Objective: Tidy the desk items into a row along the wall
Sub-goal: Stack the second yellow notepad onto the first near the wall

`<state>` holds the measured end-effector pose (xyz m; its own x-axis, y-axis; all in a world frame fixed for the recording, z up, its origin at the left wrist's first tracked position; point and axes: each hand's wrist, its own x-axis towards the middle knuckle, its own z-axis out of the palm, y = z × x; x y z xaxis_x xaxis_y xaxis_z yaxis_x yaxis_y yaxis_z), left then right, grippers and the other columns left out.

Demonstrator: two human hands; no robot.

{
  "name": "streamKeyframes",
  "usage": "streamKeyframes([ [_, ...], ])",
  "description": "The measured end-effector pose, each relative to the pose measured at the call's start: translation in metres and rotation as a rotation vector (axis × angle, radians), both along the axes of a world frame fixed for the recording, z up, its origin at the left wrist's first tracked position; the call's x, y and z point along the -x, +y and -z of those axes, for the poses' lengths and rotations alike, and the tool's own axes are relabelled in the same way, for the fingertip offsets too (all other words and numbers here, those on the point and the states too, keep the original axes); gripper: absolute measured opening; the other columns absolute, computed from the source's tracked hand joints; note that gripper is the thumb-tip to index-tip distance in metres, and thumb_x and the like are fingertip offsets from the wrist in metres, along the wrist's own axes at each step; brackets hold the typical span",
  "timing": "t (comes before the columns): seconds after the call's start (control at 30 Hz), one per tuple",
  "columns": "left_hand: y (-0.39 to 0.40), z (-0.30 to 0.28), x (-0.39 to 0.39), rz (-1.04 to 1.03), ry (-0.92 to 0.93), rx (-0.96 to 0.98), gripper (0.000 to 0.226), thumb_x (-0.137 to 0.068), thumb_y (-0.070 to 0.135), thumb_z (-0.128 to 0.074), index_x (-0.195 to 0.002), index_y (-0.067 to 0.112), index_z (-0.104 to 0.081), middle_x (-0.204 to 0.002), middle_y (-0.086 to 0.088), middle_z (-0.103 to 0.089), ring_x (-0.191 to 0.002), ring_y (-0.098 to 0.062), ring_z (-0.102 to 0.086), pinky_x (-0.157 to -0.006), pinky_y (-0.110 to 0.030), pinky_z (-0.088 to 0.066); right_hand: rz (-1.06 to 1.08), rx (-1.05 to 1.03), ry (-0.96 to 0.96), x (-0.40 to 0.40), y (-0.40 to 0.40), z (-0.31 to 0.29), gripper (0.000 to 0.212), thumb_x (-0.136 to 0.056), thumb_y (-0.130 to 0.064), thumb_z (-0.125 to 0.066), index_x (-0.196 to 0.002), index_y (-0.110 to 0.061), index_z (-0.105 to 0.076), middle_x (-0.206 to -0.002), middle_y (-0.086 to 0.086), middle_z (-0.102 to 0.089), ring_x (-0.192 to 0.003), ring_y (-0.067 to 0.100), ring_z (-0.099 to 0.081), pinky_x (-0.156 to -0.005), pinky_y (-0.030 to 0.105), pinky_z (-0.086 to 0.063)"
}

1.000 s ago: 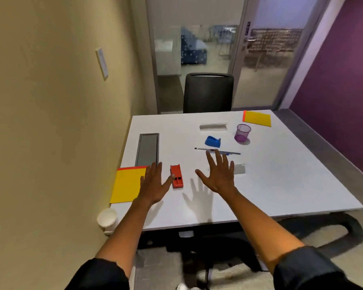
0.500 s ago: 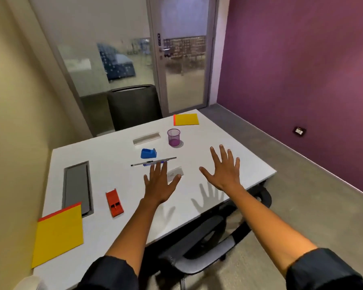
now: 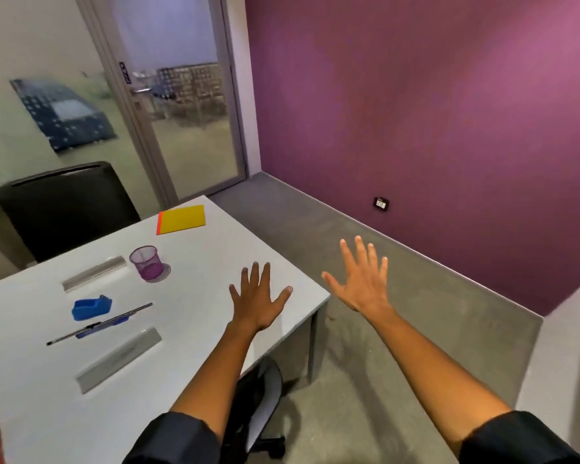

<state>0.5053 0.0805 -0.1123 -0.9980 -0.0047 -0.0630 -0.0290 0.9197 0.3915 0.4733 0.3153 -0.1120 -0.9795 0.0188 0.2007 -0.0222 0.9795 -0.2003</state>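
Desk items (image 3: 91, 307) scattered, unaligned

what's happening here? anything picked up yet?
Nothing picked up. Both hands are open with fingers spread: the left hand hovers over the bare near corner of the white desk, the right hand is out past the desk edge, over the floor. The purple cup, blue tape dispenser, pen, two clear rulers and yellow notepad lie scattered, not in a row.
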Motion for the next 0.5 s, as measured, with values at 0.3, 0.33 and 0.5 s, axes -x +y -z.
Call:
streamKeyframes([
  [0.3, 0.158, 0.006, 0.101, 0.249, 0.034, 0.055, 0.084, -0.086, 0.073, -0.026, -0.152, 0.028, -0.001, -0.161, -0.004, 0.007, -0.148, -0.028, 0.011, -0.115, -0.062, 0.000, 0.179, 0.026, 0.005, 0.048, 0.148, 0.012, 0.087, -0.079, -0.080, -0.025, -0.151, -0.036, -0.002, -0.161, 0.003, 0.001, -0.148, 0.030, -0.004, -0.115, 0.061, -0.010],
  [0.33, 0.172, 0.007, 0.110, 0.268, 0.039, 0.064, 0.084, -0.086, 0.074, -0.026, -0.152, 0.028, -0.001, -0.161, -0.004, 0.006, -0.148, -0.028, 0.010, -0.115, -0.063, -0.001, 0.194, 0.023, 0.000, 0.051, 0.159, 0.015, 0.087, -0.080, -0.080, -0.025, -0.151, -0.036, -0.001, -0.161, 0.003, 0.002, -0.148, 0.031, -0.003, -0.115, 0.061, -0.009],
  [0.5, 0.245, 0.018, 0.164, 0.353, 0.026, 0.073, 0.084, -0.085, 0.074, -0.027, -0.152, 0.028, -0.003, -0.161, -0.004, 0.004, -0.148, -0.028, 0.008, -0.114, -0.063, -0.001, 0.286, 0.026, -0.021, 0.082, 0.225, 0.030, 0.087, -0.080, -0.081, -0.023, -0.151, -0.035, 0.000, -0.161, 0.003, 0.003, -0.148, 0.030, -0.001, -0.116, 0.061, -0.009],
])
